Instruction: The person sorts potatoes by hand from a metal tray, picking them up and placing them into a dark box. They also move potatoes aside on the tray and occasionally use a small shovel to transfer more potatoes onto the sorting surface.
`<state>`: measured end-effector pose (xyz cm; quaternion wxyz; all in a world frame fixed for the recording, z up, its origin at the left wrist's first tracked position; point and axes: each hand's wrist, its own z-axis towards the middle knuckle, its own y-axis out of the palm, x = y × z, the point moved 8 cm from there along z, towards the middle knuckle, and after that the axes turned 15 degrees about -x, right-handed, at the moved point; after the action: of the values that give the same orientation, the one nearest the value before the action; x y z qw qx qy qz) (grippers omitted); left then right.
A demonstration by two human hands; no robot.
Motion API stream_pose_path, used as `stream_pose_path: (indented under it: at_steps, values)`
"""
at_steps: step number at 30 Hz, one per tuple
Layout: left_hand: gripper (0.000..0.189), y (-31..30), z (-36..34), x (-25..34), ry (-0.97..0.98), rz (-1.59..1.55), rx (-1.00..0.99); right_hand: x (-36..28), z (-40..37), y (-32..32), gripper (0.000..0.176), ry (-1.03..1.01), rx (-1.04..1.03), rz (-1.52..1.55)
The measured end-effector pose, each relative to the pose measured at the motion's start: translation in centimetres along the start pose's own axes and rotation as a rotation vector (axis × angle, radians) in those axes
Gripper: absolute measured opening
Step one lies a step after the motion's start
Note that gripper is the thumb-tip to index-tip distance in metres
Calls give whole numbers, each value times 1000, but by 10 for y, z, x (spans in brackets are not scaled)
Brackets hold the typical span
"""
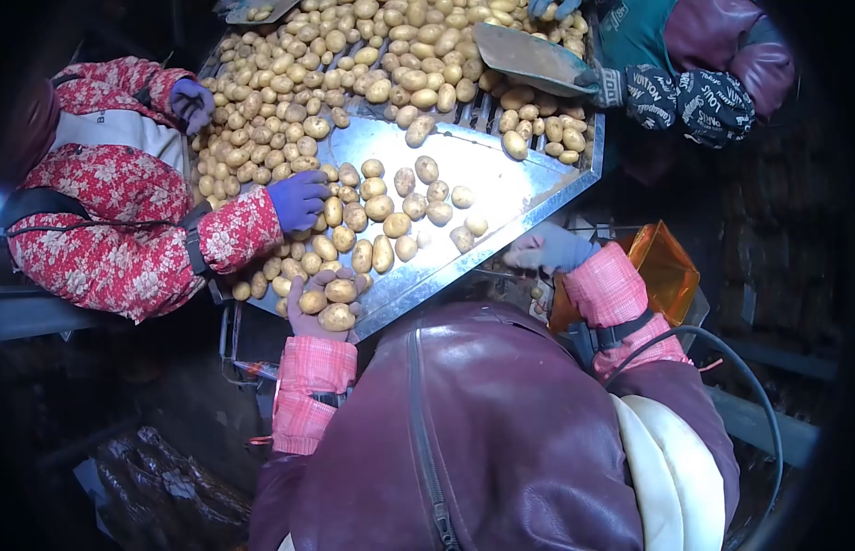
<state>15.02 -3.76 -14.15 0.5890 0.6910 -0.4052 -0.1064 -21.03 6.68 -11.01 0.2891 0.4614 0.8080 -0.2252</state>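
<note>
My left hand (310, 323), in a pinkish glove, is at the near left edge of the metal table (391, 312). It is turned palm up with its fingers curled around potatoes (337, 317). My right hand (551, 250), in a pale grey glove, hangs just past the table's front edge. Its fingers point left, loosely apart, and I see nothing in them. Between my hands, loose potatoes (396, 225) lie spread on the shiny metal surface. A bigger heap of potatoes (262, 138) covers the far and left parts of the table.
At left, a person in a red floral sleeve has a purple-gloved hand (299, 199) on the potatoes. Another person's gloved hand at upper right holds a metal scoop (528, 60) over the heap. An orange translucent container (664, 266) stands beyond my right wrist. A cable (767, 404) loops at right.
</note>
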Motion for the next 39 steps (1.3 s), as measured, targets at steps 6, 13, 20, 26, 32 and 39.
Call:
stream_pose_path:
  at_steps: [6, 13, 20, 26, 32, 39]
  values:
    - [57, 25, -5, -1, 14, 150, 110, -92, 31, -11, 31, -208, 427, -734]
    - [53, 15, -4, -5, -4, 140, 131, -90, 73, -5, 26, -286, 302, -481]
    - [46, 21, -4, -7, -38, 122, 188, -62, 39, -5, 33, -687, -72, 922]
    - [55, 21, -5, -4, -1, 121, 146, -43, -15, 5, 34, -710, -95, 894]
    - [50, 16, -2, -3, 3, 113, 92, 53, -15, 4, 28, -272, 28, 466]
    - [57, 32, -3, -4, -48, 197, 85, 8, -25, -45, 27, -84, 296, -11]
